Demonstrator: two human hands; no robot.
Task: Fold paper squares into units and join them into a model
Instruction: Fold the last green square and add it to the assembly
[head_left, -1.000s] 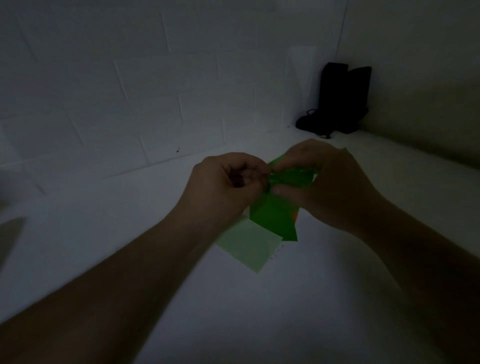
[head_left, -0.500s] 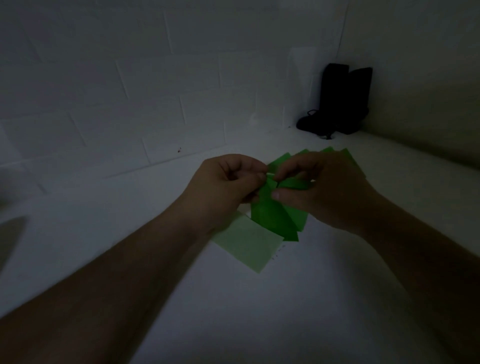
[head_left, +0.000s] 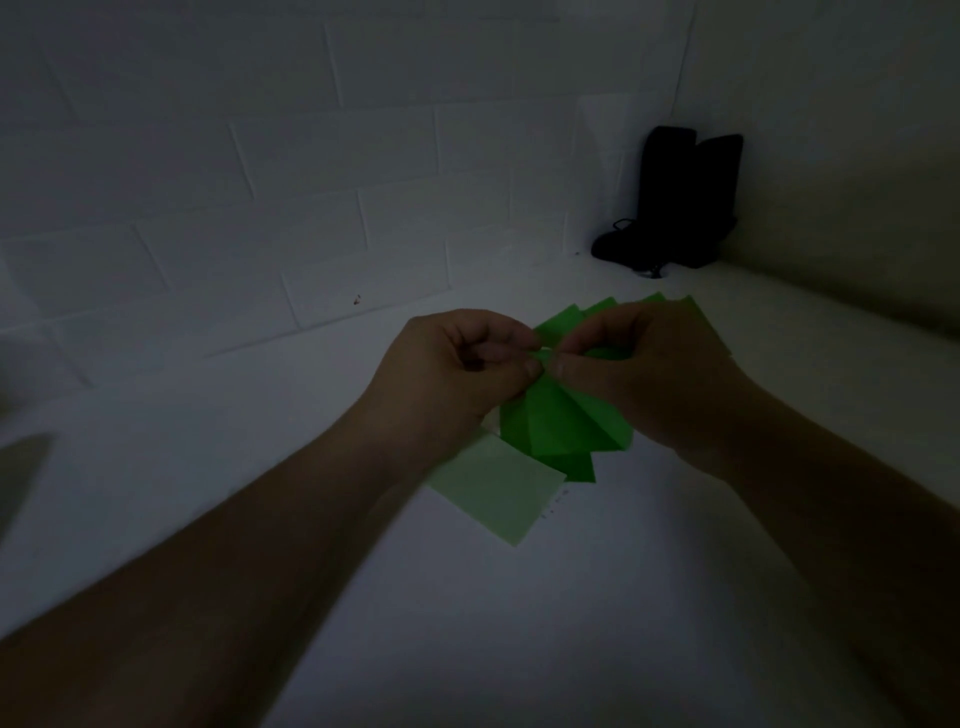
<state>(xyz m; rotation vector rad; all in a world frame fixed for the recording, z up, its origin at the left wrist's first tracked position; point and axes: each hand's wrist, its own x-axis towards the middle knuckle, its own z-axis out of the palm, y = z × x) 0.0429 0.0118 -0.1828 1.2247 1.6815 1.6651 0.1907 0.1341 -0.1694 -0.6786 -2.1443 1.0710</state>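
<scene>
A folded bright green paper unit (head_left: 558, 421) hangs above the white table, pinched at its top by both hands. My left hand (head_left: 457, 374) grips the upper left corner with thumb and curled fingers. My right hand (head_left: 639, 374) pinches the same top edge from the right, thumb tip against the paper. Under them lies a pale green paper square (head_left: 498, 488), flat on the table. More bright green paper (head_left: 566, 319) fans out behind my hands, partly hidden by them.
The white table (head_left: 519, 623) meets a white brick wall (head_left: 260, 182) at the back. A black object (head_left: 670, 202) stands in the far right corner. The light is dim.
The green unit has opened out wider below my hands and my fingertips have come closer together at its top. More green paper shows behind my right hand.
</scene>
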